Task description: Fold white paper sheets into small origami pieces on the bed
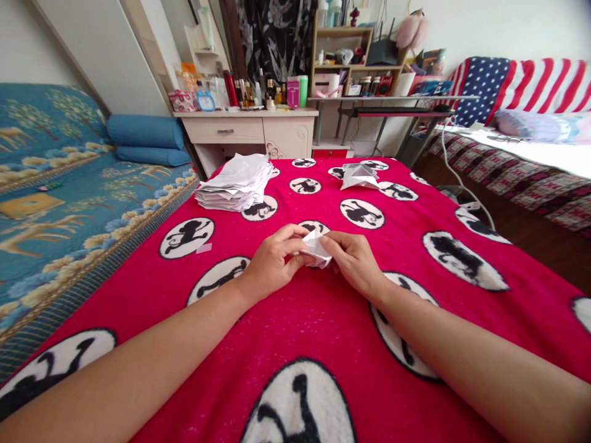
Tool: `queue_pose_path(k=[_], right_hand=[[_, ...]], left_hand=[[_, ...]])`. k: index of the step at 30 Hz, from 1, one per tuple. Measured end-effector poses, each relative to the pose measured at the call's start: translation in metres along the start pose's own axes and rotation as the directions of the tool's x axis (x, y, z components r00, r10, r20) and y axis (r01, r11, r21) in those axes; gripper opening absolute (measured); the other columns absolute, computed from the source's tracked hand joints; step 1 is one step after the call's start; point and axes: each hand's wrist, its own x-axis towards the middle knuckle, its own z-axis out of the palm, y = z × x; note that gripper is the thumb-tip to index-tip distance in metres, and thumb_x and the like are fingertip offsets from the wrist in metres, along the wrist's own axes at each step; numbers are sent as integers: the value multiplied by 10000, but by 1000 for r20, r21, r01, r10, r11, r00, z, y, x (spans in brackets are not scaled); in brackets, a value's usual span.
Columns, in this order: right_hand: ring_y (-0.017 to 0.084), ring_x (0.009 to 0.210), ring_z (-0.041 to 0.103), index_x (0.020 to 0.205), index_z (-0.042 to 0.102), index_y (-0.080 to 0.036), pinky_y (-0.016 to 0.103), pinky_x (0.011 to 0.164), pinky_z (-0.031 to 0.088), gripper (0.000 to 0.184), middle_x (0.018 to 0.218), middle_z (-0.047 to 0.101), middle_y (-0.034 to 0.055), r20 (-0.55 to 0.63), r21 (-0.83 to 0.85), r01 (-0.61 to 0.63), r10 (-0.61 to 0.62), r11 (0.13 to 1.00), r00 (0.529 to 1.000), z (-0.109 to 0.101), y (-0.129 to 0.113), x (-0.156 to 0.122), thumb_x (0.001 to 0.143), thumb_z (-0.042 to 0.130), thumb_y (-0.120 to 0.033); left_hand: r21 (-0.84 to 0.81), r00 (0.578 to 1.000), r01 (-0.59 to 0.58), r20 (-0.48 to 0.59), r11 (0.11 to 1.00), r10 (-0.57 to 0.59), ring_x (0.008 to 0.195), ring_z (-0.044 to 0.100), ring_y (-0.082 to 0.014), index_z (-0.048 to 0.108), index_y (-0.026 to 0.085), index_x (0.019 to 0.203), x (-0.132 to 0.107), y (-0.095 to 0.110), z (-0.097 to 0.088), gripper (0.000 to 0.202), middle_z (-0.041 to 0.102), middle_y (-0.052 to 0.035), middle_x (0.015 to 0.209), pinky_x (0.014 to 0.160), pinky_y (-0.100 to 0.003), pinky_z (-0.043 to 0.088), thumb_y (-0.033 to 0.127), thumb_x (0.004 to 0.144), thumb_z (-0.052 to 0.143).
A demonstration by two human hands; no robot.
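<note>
A small piece of folded white paper (317, 247) is held between my two hands above the red patterned cloth. My left hand (277, 255) pinches its left side with thumb and fingers. From the right, my right hand (353, 257) grips the other side, its fingertips partly hidden behind the paper. Farther off to the left lies a thick, uneven stack of white paper sheets (235, 183). At the far right of the cloth sits a folded paper piece (359, 176) with raised points.
The red cloth (286, 332) with black-and-white ovals covers the surface before me. A small pale scrap (204, 248) lies left of my hands. Beyond stand a white dresser (240, 129) with bottles and a grey desk (392, 98). A blue-covered couch (69, 203) flanks the left.
</note>
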Motion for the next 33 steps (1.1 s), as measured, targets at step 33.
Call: queue_pose_path(k=[33], right_hand=[[119, 626, 562, 793, 638, -173, 243, 568, 435, 113, 726, 642, 8, -335, 52, 142, -117, 988, 935, 1, 4, 2, 747, 706, -251]], left_hand=[[-383, 975, 213, 147, 899, -168, 1016, 605, -203, 710, 134, 999, 3, 0, -1, 317, 632, -106, 1139, 842, -274, 494, 79, 735, 544]])
